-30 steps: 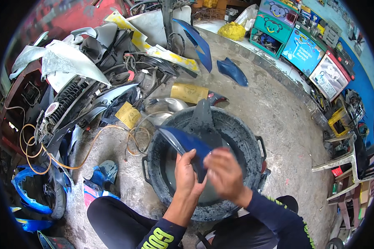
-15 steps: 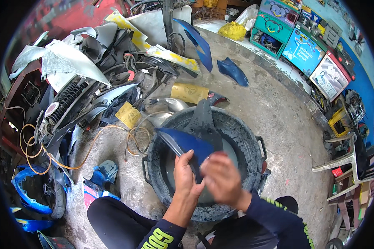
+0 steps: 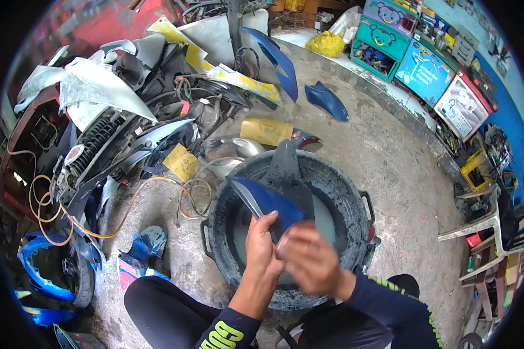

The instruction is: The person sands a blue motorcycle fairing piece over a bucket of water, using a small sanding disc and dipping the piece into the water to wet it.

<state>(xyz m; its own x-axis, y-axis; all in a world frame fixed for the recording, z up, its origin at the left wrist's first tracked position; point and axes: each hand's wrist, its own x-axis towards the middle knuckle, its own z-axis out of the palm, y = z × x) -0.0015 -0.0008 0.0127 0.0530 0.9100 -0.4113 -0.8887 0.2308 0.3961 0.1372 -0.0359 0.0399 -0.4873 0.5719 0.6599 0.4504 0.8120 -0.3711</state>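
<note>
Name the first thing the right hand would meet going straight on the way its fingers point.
Most likely the blue panel, whose lower end sits right by the blurred right hand; the left hand gripping it is close too. Blur leaves depth and contact unclear.

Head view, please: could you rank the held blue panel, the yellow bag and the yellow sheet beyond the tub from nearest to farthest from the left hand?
1. Blue panel: in the left hand.
2. Yellow sheet: just beyond the tub.
3. Yellow bag: far ahead, slightly right.
</note>
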